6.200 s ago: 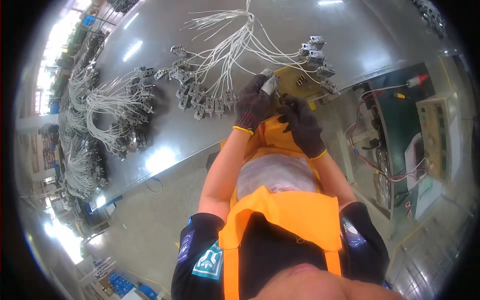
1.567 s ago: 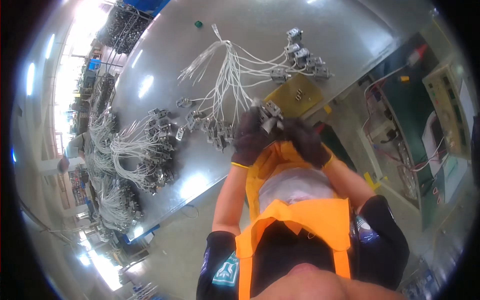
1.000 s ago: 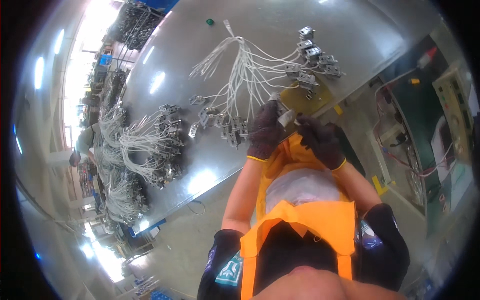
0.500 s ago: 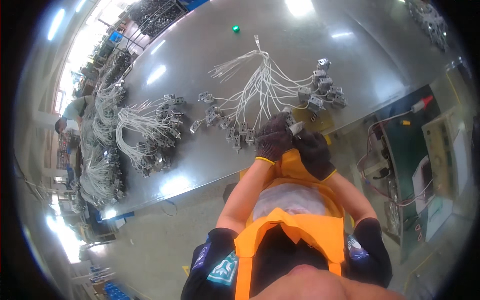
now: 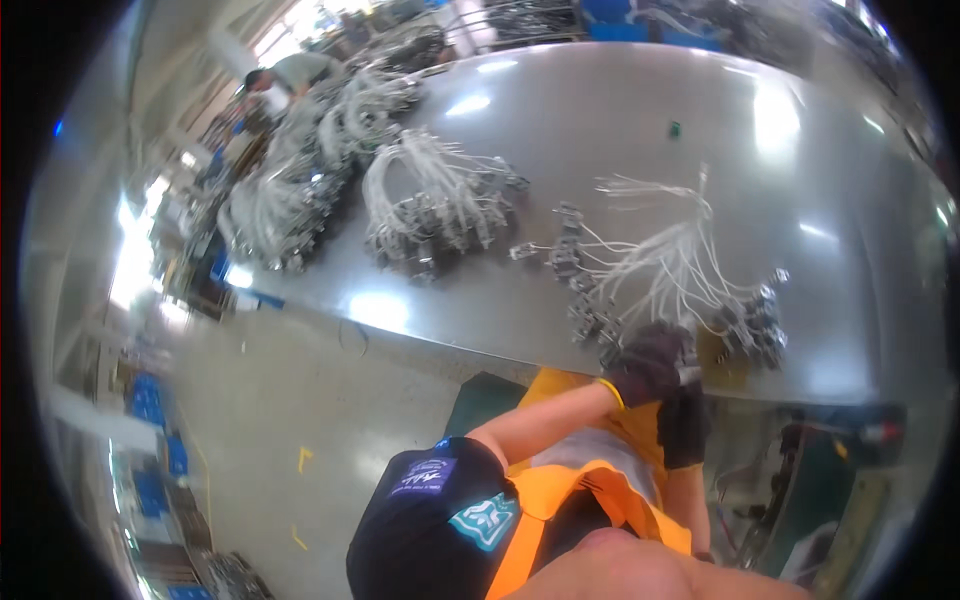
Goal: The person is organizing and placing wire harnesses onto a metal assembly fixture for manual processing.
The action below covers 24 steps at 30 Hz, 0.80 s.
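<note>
Both my hands wear dark knit gloves and meet at the near edge of the metal table (image 5: 560, 310). My left hand (image 5: 642, 366) is closed around a small metal fitting (image 5: 688, 372), whose pale end shows between the gloves. Just below it, my right hand (image 5: 684, 425) is closed with its fingertips at the fitting's lower end; motion blurs them. Beyond my hands, a bundle of white wires (image 5: 672, 252) fans out over the tabletop. Similar metal fittings hang on its ends, one cluster (image 5: 585, 290) on the left and another cluster (image 5: 762, 325) on the right.
Another wired bundle (image 5: 430, 195) lies to the left, with a larger heap (image 5: 285, 205) beyond it. A small green object (image 5: 675, 129) sits farther back. Another person (image 5: 298, 75) bends over at the far left. A dark green surface (image 5: 830, 480) stands at the lower right.
My view has swung left, so the table and bundles sit farther right in the picture. Both hands stay together at the fitting, and the right forearm now shows less.
</note>
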Each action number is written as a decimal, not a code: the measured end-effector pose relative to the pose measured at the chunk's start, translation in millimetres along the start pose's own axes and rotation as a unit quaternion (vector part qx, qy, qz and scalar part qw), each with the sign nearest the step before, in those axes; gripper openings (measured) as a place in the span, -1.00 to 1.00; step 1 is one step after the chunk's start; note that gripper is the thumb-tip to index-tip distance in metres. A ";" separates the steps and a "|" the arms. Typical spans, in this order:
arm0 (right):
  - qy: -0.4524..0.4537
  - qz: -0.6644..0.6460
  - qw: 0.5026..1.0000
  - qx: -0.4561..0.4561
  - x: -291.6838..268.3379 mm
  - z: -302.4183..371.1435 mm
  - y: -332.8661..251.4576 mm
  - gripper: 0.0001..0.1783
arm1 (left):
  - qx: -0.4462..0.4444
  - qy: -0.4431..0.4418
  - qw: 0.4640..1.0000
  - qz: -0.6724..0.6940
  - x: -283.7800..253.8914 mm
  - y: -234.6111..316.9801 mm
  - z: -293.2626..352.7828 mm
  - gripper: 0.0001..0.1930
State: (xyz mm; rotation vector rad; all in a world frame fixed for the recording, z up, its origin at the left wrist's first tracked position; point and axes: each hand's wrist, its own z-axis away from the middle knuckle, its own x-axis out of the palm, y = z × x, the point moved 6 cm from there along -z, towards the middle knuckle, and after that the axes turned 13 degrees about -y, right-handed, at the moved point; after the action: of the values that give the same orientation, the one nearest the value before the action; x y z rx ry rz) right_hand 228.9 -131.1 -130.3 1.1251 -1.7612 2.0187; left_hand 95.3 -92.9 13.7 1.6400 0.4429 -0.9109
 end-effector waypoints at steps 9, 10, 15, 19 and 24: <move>0.142 -0.264 0.943 0.145 20.7 23.2 6.2 -0.74 | 0.005 0.032 0.999 0.026 -9.4 -2.8 23.2 -0.48; 0.141 -0.188 0.963 0.135 17.6 26.6 6.4 -0.75 | 0.019 0.025 1.000 -0.004 -3.8 -8.7 27.0 -0.51; 0.056 -0.020 0.996 0.061 42.4 24.5 -32.6 -0.80 | -0.007 -0.014 0.963 -0.268 53.8 -51.4 29.8 -0.57; -0.049 0.661 0.720 -0.206 93.9 -5.9 -112.8 -0.75 | 0.026 -0.012 0.996 0.088 -4.3 -12.7 10.7 -0.49; 0.026 0.684 0.684 -0.254 15.7 -61.0 -123.8 -0.69 | 0.085 0.024 0.993 -0.082 8.0 -35.5 -13.8 -0.57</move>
State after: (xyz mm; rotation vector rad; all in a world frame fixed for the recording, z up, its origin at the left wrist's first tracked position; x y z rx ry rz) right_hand 272.0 -48.9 -26.8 -0.7576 -3.2642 1.5790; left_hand 79.7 -71.4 -14.8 1.8035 0.5526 -1.0580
